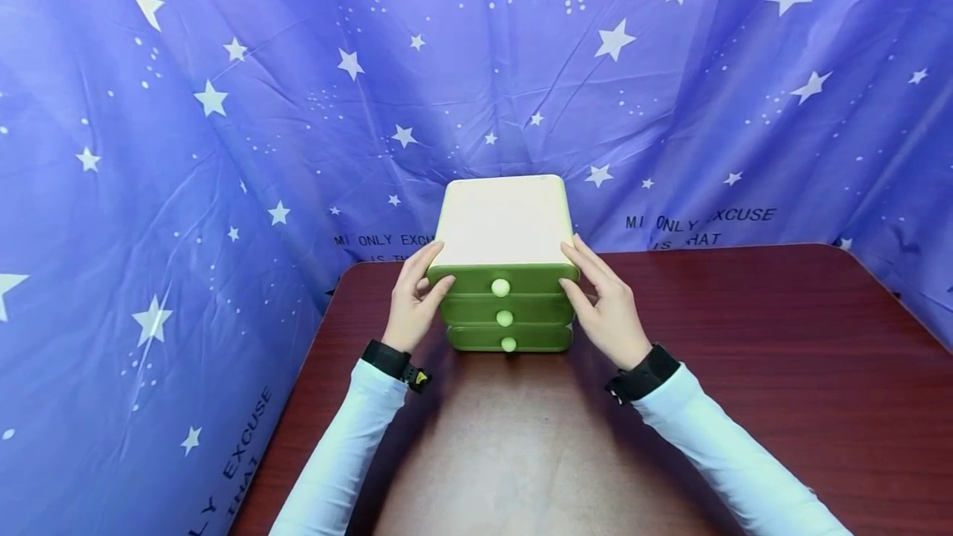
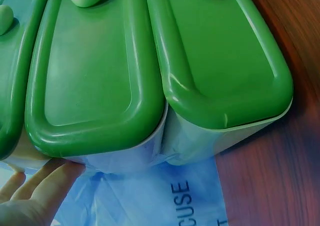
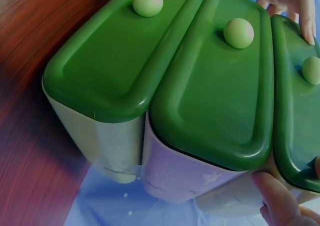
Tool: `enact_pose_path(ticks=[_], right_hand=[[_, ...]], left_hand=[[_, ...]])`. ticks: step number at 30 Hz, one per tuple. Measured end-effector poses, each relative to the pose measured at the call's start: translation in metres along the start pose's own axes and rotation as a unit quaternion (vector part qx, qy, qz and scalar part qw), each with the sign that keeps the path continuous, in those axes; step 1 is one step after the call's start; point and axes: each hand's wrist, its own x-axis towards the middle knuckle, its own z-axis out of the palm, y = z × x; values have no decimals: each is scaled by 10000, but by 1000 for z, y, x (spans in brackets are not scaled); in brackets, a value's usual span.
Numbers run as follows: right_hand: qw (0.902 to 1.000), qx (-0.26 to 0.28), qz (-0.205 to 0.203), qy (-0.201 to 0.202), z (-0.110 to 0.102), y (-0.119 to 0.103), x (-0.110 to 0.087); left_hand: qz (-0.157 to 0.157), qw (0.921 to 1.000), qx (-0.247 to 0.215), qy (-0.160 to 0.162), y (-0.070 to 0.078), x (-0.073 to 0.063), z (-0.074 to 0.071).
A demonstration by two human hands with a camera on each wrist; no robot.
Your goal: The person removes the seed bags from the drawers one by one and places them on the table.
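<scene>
A small three-tier drawer cabinet (image 1: pixel 506 217) with a white top stands on the table. Its green drawer fronts (image 2: pixel 92 71) each carry a round pale green knob (image 3: pixel 238 33). My left hand (image 1: pixel 413 300) grips the top tier at its left side, thumb at the front edge and fingers along the side wall. On the opposite side my right hand (image 1: pixel 612 317) holds the same tier in a matching way. The top tier reaches a little wider than the ones beneath it in the head view. All three drawers are closed.
The dark red wooden table (image 1: pixel 744 354) extends to both sides and toward me. A blue star-printed curtain (image 1: pixel 476 64) hangs close behind the cabinet and along the left side. Black bands (image 1: pixel 644 372) circle both wrists, above light sleeves.
</scene>
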Motion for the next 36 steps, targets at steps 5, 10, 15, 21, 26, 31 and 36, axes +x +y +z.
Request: enact_pose_path(ticks=[5, 10, 15, 21, 26, 31, 36], right_hand=[[9998, -110, -31, 134, -13, 9, -2], [9993, -154, -81, 339, -26, 18, -3], [9988, -185, -41, 455, -38, 15, -3], [9989, -191, 52, 435, -51, -8, -3], [9988, -188, 47, 445, -55, -9, -4], [9986, -242, 116, 459, -55, -11, -5], [9982, -274, 130, 516, -54, -11, -5]], left_hand=[[-11, 9997, -196, -118, 3, 3, 14], [-5, 9989, -376, -285, 6, 6, 26], [36, 9977, -511, -438, 8, 10, 38], [90, 9962, -670, -548, 8, 11, 47], [47, 9960, -631, -624, 11, 10, 50], [56, 9960, -598, -656, 10, 10, 50], [29, 9961, -587, -660, 9, 9, 50]])
